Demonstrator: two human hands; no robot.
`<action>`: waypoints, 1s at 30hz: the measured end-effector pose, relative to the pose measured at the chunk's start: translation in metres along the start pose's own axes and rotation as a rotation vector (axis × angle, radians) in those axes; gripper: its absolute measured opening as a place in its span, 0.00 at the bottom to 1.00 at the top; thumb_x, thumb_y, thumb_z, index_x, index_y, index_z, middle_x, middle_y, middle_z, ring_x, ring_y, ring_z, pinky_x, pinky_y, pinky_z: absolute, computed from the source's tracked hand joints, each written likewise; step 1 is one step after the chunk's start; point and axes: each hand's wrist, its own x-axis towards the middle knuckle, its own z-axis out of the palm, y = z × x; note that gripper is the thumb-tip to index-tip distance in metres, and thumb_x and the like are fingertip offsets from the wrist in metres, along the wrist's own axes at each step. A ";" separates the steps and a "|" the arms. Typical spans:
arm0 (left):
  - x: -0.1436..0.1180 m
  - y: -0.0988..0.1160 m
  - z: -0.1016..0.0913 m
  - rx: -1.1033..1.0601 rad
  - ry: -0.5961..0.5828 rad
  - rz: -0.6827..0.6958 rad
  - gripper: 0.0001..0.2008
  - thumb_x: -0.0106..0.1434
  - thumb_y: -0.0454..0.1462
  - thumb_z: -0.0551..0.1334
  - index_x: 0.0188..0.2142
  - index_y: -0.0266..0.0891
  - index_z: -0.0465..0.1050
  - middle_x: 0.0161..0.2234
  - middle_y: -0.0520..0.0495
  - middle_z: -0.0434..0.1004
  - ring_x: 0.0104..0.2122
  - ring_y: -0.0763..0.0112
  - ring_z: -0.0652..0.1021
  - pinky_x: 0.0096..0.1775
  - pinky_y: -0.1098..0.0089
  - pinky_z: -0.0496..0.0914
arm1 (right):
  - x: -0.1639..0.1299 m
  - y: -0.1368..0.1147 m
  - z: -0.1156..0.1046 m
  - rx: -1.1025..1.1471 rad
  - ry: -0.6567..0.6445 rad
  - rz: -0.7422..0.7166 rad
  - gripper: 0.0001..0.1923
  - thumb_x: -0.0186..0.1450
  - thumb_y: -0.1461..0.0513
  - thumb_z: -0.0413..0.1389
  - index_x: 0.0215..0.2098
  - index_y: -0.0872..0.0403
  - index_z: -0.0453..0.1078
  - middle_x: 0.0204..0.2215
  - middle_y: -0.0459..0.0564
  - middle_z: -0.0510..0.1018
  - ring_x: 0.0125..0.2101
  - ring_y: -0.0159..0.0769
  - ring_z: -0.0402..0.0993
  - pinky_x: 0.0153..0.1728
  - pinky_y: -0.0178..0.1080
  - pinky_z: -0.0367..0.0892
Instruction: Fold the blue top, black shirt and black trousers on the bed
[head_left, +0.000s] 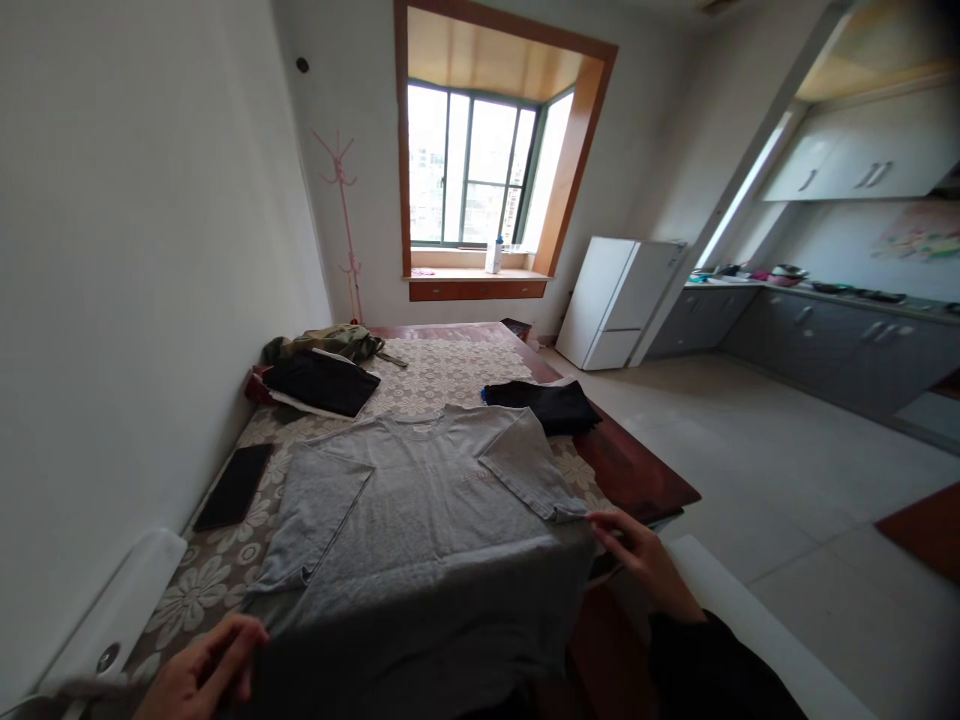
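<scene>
A grey short-sleeved T-shirt (420,500) is spread over the table, its collar at the far side and its lower part hanging toward me in shadow. Both sleeves lie folded inward over the body. My right hand (645,565) pinches the shirt's edge by the right sleeve between thumb and fingers. At the lower left, my left hand (206,665) is closed with its fingertips on the shirt's left edge; the fabric inside that grip is mostly hidden.
A patterned cloth (450,360) covers the dark wooden table (652,480). Folded black clothes (322,382) lie at the back left, another dark folded pile (544,403) at the right. A black phone or tablet (234,487) rests on the left, near a white chair-like object (124,610).
</scene>
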 end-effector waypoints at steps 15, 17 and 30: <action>0.048 0.016 0.027 0.321 0.162 0.251 0.16 0.58 0.48 0.60 0.43 0.52 0.80 0.48 0.47 0.82 0.51 0.53 0.78 0.58 0.56 0.70 | 0.037 0.011 0.034 -0.392 -0.226 -0.230 0.07 0.68 0.56 0.53 0.35 0.48 0.71 0.41 0.51 0.77 0.43 0.46 0.74 0.48 0.46 0.68; 0.047 0.021 0.023 0.325 0.129 0.229 0.16 0.59 0.49 0.60 0.42 0.52 0.80 0.48 0.47 0.83 0.51 0.53 0.79 0.57 0.56 0.71 | 0.040 0.005 0.027 -0.378 -0.321 -0.222 0.09 0.68 0.54 0.55 0.35 0.48 0.72 0.42 0.51 0.77 0.45 0.46 0.74 0.49 0.45 0.68; 0.157 0.094 0.025 0.526 -0.176 0.387 0.20 0.66 0.40 0.52 0.52 0.43 0.76 0.53 0.45 0.81 0.54 0.63 0.77 0.57 0.65 0.69 | 0.171 -0.057 0.099 -0.471 -0.490 -0.487 0.16 0.68 0.67 0.49 0.50 0.51 0.74 0.50 0.51 0.77 0.50 0.40 0.73 0.54 0.40 0.65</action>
